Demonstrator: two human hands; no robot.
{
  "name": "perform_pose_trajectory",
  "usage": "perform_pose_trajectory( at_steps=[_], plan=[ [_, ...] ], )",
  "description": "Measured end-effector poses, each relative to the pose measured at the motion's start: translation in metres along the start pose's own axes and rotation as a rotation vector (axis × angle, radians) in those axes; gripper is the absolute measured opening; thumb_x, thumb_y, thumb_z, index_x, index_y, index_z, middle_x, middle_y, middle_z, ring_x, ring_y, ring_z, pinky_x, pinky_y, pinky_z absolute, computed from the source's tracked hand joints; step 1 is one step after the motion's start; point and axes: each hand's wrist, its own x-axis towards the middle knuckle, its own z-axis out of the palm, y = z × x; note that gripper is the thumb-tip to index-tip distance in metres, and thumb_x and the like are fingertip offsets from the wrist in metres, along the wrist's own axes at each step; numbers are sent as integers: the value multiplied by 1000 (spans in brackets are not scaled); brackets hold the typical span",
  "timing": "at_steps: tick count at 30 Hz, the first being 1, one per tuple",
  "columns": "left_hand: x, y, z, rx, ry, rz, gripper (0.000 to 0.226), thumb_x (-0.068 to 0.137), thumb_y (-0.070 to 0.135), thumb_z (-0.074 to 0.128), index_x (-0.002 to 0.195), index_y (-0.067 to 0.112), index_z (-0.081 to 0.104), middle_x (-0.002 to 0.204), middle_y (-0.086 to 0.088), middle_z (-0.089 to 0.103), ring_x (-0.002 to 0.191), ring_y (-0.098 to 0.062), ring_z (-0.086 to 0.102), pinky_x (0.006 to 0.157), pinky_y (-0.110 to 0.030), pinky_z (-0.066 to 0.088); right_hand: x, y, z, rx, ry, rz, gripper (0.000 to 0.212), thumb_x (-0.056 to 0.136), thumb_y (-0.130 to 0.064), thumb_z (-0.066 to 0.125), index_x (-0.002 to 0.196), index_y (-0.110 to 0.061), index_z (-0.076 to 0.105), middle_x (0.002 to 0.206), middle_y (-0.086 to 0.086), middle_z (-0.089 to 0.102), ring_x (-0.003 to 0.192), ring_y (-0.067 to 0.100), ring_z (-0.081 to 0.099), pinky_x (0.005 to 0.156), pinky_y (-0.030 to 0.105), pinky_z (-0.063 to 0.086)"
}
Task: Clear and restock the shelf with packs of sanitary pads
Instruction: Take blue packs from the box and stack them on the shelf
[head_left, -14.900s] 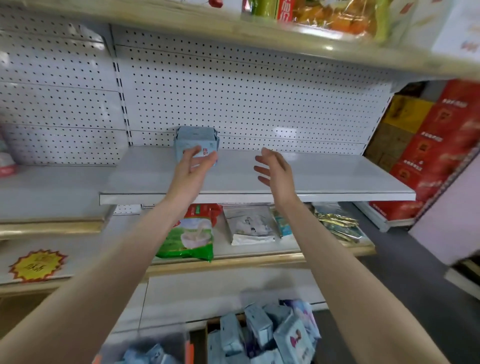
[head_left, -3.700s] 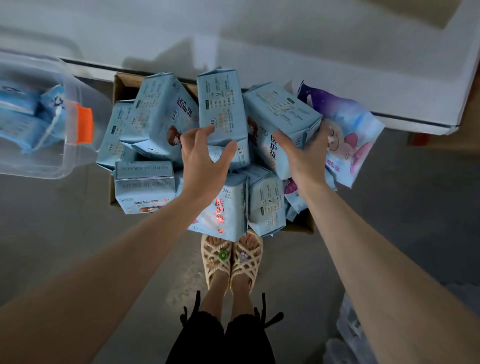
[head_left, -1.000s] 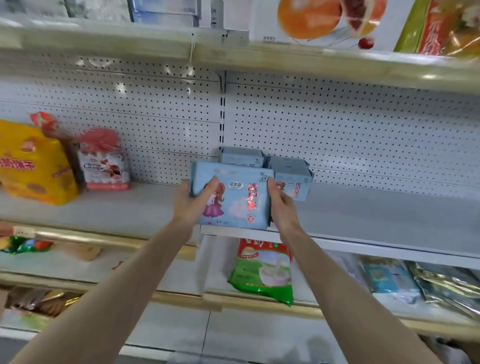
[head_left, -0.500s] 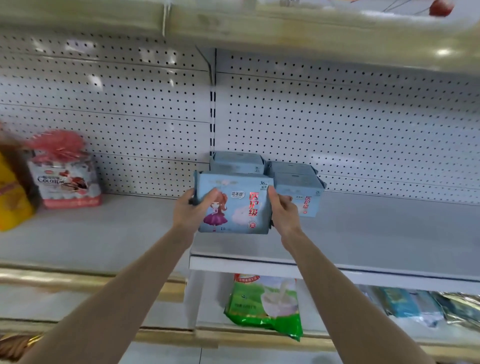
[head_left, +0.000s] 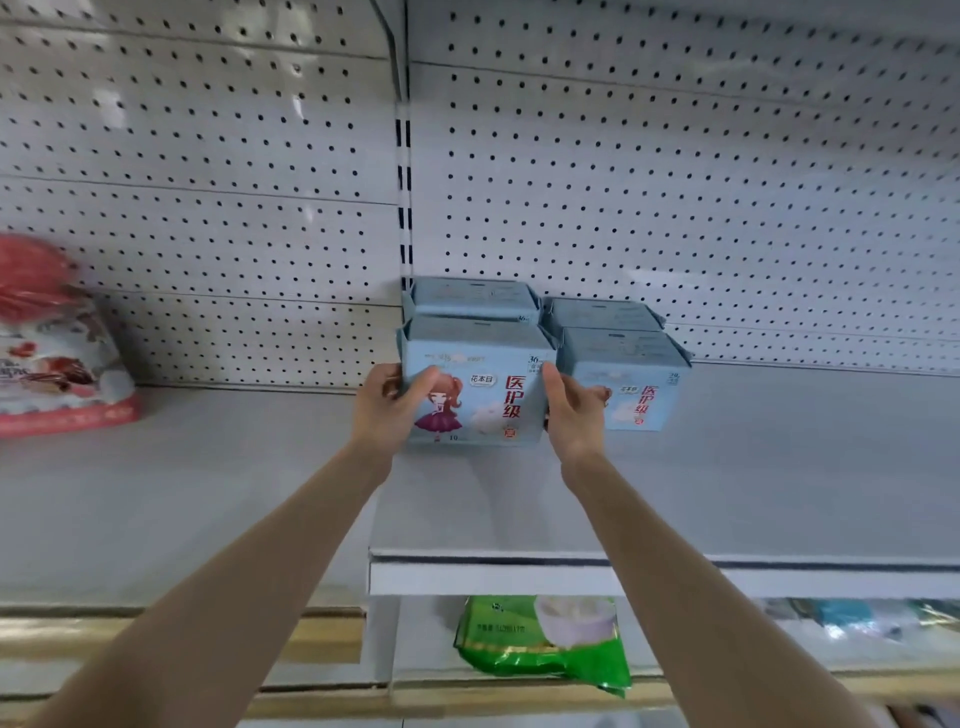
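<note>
Since the earlier frame we are sliding the pale blue plastic-wrapped pack of sanitary pads (head_left: 478, 395) deeper onto the grey metal shelf (head_left: 727, 493). Our left hand (head_left: 387, 410) and right hand (head_left: 571, 415) are clamping its ends, mid-shelf. Pushing harder, we are risking shoving the matching rear pack (head_left: 470, 296) at the shelf's back crooked, or snagging the side pack (head_left: 636, 395).

**Shelf layout, frame centre**

Four packs stand two deep on the shelf (head_left: 727, 493), before the pegboard (head_left: 675, 182). The front-left pack (head_left: 483, 400) sits between the left hand (head_left: 384, 410) and the right hand (head_left: 571, 415), just beside the front-right pack (head_left: 639, 395). The rear-left pack (head_left: 470, 296) and the rear-right pack (head_left: 597, 314) stand directly behind them. A snack bag (head_left: 52, 353) stands at the left edge of the frame. A pouch (head_left: 545, 644) lies on the lower shelf (head_left: 779, 660) at bottom centre.
</note>
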Motion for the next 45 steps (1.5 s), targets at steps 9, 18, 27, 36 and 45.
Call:
perform_pose_trajectory(
  at_steps=[9,18,27,36,45],
  plan=[
    [17,-22,-5,-100,-122,-18,17,90,27,68,105,22,62,100,0,73,85,-11,72,75,-29,58,3,7,12,-29,100,-3,46,99,-46,49,131,-16,61,120,2,66,112,19,58,99,32,45],
    [17,-21,-10,-94,-194,-1,10,97,26,58,98,36,61,84,12,75,79,-5,71,66,-19,55,0,8,20,-3,98,22,47,98,-47,50,133,-18,59,126,3,66,117,20,60,103,42,49],
    [12,-20,-12,-100,-253,-21,28,96,34,58,123,29,56,113,6,70,103,-14,67,87,-31,50,-4,8,17,-7,81,-13,44,99,-44,48,133,-18,57,125,1,66,115,17,59,100,36,49],
    [-16,-8,-21,-52,-210,7,22,97,27,57,113,29,42,99,18,53,86,8,53,86,-26,42,-26,2,11,-9,97,4,39,100,-44,47,124,-16,60,120,3,65,111,17,58,104,42,46],
    [-60,39,-12,114,-233,130,51,93,33,62,137,13,44,112,2,55,92,-4,59,72,-10,44,-73,-36,-26,47,111,-81,35,98,-40,55,117,-11,58,111,5,66,95,22,65,87,33,50]
  ],
)
